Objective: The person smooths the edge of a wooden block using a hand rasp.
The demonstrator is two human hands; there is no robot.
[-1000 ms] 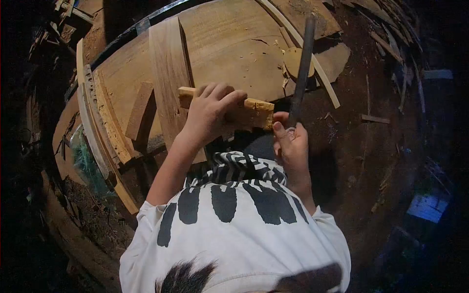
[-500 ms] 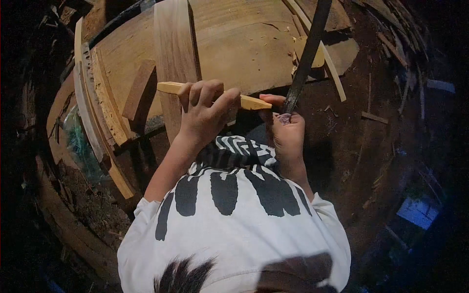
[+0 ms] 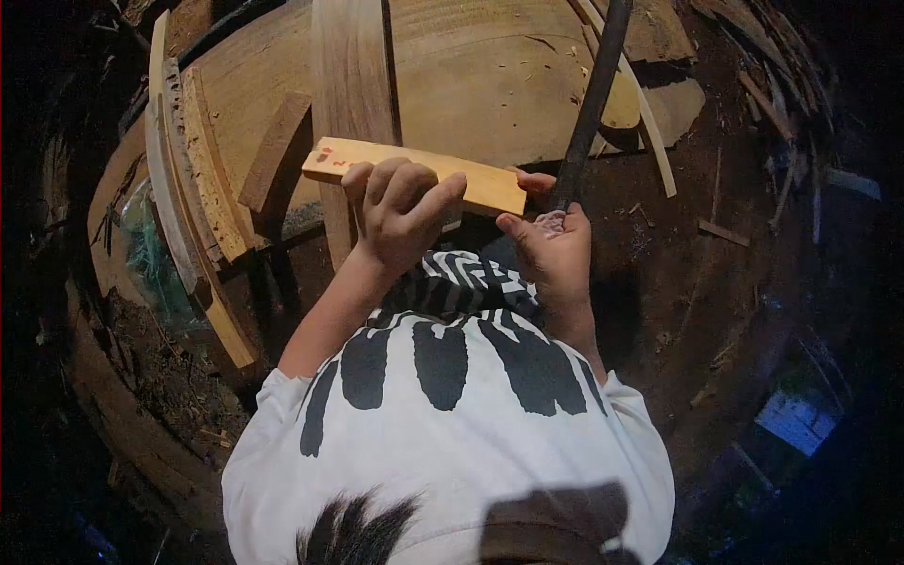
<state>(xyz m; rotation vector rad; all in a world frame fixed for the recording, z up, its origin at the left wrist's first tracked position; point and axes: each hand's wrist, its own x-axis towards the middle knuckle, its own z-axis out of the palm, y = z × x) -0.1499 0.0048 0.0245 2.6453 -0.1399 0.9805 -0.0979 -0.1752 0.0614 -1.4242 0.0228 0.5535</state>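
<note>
A pale yellow wooden block (image 3: 428, 174), with red marks near its left end, is held up in front of my body. My left hand (image 3: 400, 212) grips it from the near side, fingers curled over its edge. At the block's right end, the thumb and forefinger of my right hand (image 3: 560, 250) pinch the corner. That same hand also holds a long dark metal blade (image 3: 595, 99) by a pinkish wrapped grip (image 3: 549, 222). The blade points up and away, just right of the block. Part of the grip is hidden in my palm.
Beyond my hands lies a broad wooden slab (image 3: 480, 85) with shavings on it. A plank (image 3: 353, 75) crosses it, with a short brown block (image 3: 275, 151) alongside. Curved wood strips (image 3: 212, 165) lie left, a thin strip (image 3: 650, 132) right. Green plastic (image 3: 151, 254) sits lower left.
The yellow block has been turned so its broad face and red marks show, where its narrow edge showed before. My right thumb has come onto its right end.
</note>
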